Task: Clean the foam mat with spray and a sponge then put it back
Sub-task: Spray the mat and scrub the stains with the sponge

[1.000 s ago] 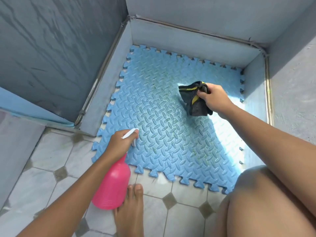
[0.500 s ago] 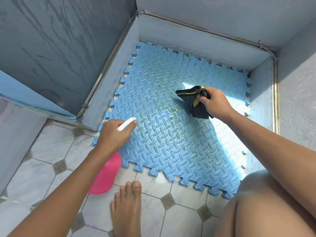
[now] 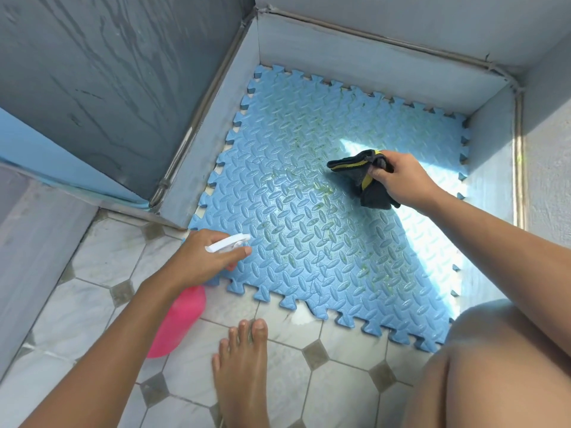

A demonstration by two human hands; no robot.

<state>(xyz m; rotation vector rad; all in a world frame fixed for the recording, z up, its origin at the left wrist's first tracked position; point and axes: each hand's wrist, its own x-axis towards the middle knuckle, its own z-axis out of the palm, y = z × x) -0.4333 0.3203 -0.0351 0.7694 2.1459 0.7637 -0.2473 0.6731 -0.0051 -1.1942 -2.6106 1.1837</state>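
One blue mat lies flat in the walled corner recess. Left hand grips one pink spray bottle at the mat's near edge. Right hand clutches one dark cloth on the mat.

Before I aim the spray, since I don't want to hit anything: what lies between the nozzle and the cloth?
In the head view, only bare blue foam mat, stained green, lies between the spray bottle and the dark cloth.
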